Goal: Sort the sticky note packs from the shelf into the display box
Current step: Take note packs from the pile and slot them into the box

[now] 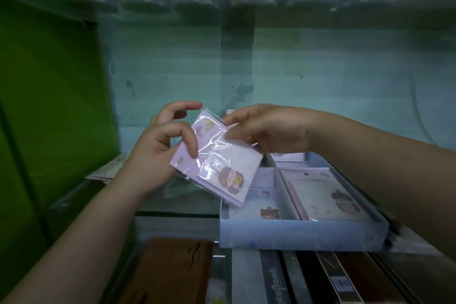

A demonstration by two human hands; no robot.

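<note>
Both hands hold one sticky note pack (217, 158) just above the display box (301, 237), left hand (158, 153) clamped underneath, right hand (266, 131) pinching its top; best levelled, then lowered flat into a matching compartment.

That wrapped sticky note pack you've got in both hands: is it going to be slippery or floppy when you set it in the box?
The pack is sealed in glossy, wrinkled film, so it probably slides easily against fingers. It keeps a flat shape while the left hand and right hand hold its ends, so likely fairly stiff. It looks thin, so probably light.
</note>
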